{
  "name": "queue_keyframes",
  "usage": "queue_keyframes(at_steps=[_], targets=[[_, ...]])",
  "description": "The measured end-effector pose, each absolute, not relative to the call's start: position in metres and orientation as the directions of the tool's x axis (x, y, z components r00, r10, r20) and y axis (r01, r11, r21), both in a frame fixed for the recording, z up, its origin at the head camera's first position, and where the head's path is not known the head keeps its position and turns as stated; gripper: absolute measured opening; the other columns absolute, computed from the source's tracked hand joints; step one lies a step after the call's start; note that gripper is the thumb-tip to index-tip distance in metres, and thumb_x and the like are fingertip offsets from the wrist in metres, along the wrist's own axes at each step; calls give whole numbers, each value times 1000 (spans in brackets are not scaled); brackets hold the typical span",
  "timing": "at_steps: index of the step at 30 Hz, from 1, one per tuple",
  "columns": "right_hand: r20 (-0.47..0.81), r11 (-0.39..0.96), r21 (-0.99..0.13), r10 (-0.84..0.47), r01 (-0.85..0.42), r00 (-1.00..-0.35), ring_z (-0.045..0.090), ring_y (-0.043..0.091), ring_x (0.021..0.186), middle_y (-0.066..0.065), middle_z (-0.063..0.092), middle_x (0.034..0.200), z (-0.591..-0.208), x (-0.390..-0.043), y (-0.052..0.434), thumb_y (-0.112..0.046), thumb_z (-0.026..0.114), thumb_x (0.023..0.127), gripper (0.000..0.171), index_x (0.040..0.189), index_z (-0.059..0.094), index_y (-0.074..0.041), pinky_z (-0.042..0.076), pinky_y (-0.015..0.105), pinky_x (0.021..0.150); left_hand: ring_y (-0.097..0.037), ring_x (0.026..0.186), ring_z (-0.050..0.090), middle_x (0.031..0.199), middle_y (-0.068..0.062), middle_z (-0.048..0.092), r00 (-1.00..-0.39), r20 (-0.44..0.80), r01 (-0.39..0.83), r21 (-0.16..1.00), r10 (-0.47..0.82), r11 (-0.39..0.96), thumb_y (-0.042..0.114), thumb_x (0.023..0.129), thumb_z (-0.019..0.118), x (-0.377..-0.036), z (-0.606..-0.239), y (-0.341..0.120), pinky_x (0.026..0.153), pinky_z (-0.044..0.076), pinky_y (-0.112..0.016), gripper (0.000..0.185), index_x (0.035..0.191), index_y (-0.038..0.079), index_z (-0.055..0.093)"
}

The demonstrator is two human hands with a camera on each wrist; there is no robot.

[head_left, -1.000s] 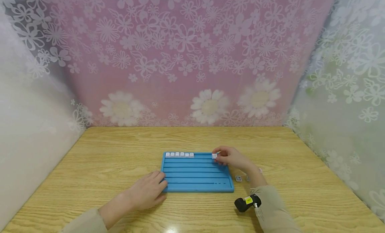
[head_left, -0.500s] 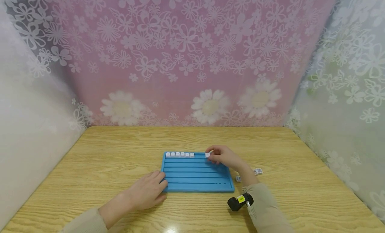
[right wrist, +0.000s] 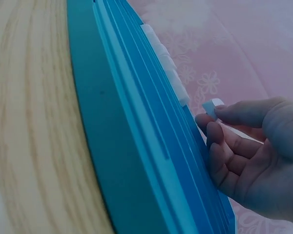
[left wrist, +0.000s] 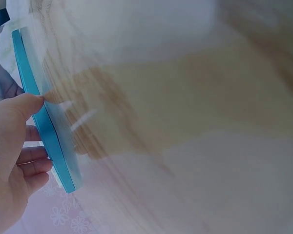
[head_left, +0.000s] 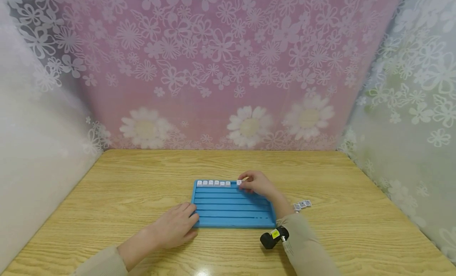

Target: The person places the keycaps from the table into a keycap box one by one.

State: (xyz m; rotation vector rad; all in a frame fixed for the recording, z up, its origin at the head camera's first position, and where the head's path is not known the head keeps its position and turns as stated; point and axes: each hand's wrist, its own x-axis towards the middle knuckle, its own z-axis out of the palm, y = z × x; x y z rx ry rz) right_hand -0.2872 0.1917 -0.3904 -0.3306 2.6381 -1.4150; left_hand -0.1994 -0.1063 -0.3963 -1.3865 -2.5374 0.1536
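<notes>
The blue grooved tray lies flat at the middle of the wooden surface, its 5 channels running 9 to 3 o'clock so small tiles can stand in line. A row of 6 white tiles already fills the far channel from the tray's 10 o'clock corner. The right hand pinches 1 more white tile between thumb and forefinger, just to the 3 o'clock side of that row and apart from it, low over the same channel. The left hand rests at the tray's 8 o'clock corner, fingers loosely spread against the rim, which I judge steadies it.

A few loose tiles lie on the surface at the tray's 3 o'clock side. Their markings are too small to read. Whether the pinched tile touches the channel cannot be told. The left wrist view is blurred, showing only the tray's edge and fingers.
</notes>
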Motion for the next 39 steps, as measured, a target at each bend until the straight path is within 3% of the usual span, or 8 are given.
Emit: queue_keyframes(at_steps=[18, 25, 39], targets=[[-8, 655, -747, -175, -110, -985, 54, 16, 65, 3, 58, 77, -395, -292, 176, -13, 65, 86, 18, 102, 66, -5, 45, 28, 56, -20, 95, 47, 104, -6, 51, -520, 155, 815, -207, 840, 542, 38, 90, 58, -200, -395, -106, 89, 43, -34, 31, 100, 8, 57], [-21, 636, -765, -178, -99, -984, 52, 18, 61, 5, 54, 71, -392, -291, 173, -9, 65, 84, 12, 95, 65, -4, 43, 30, 56, -20, 94, 47, 104, -6, 51, -518, 146, 816, -208, 843, 539, 38, 90, 58, -200, -395, -106, 88, 43, -34, 31, 99, 8, 57], [-52, 622, -783, -98, -21, -994, 51, 19, 61, 6, 58, 79, -390, -291, 167, -8, 64, 84, 13, 97, 65, -5, 39, 28, 52, -19, 93, 45, 102, -5, 50, -520, 148, 817, -199, 841, 541, 38, 89, 58, -200, -395, -106, 89, 43, -34, 30, 98, 9, 57]])
